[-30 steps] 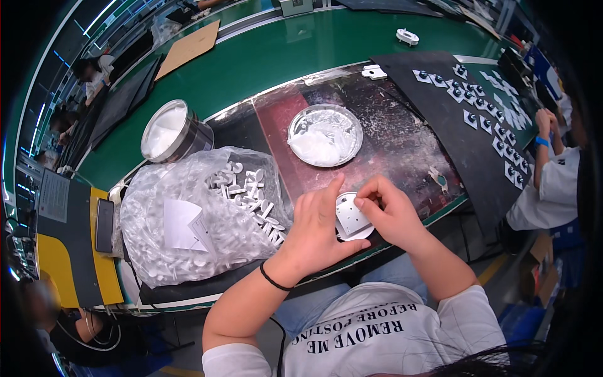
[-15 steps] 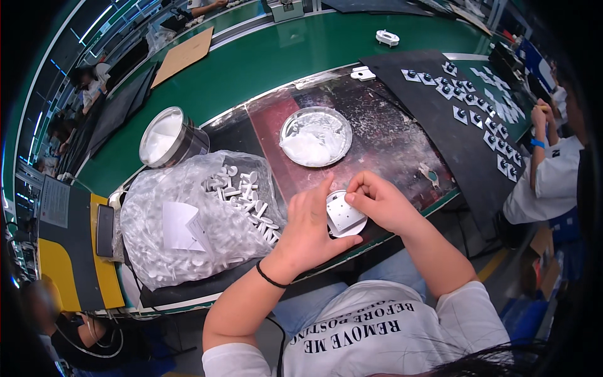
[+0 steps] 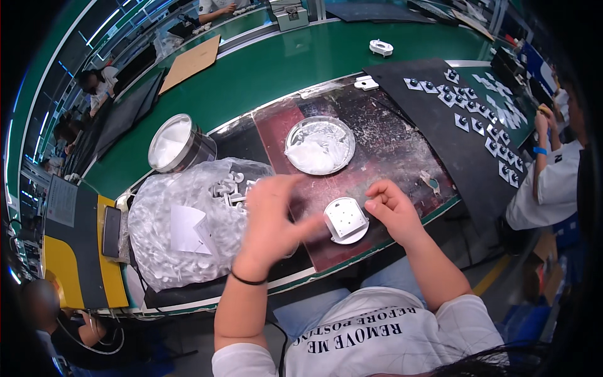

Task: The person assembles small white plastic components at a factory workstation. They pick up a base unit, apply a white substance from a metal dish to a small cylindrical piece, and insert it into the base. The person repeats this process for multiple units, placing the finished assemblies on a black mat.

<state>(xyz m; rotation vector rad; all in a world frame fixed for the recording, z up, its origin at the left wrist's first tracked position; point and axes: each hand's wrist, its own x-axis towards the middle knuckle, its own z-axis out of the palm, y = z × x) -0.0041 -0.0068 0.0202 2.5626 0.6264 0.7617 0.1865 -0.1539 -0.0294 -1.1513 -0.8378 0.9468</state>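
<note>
The left hand [image 3: 270, 213] has swung away from the white part [image 3: 347, 220] toward the clear bag [image 3: 157, 245], thumb and fingers spread, holding nothing. The right hand [image 3: 394, 210] curls just beside the part; whether its fingers pinch anything cannot be told. The part rests near the worktable [image 3: 389, 151]'s front edge, so a stray knuckle could knock it off. Bulging leftward, the bag crowds the left hand; a round dish [image 3: 304, 131] sits beyond the part
</note>
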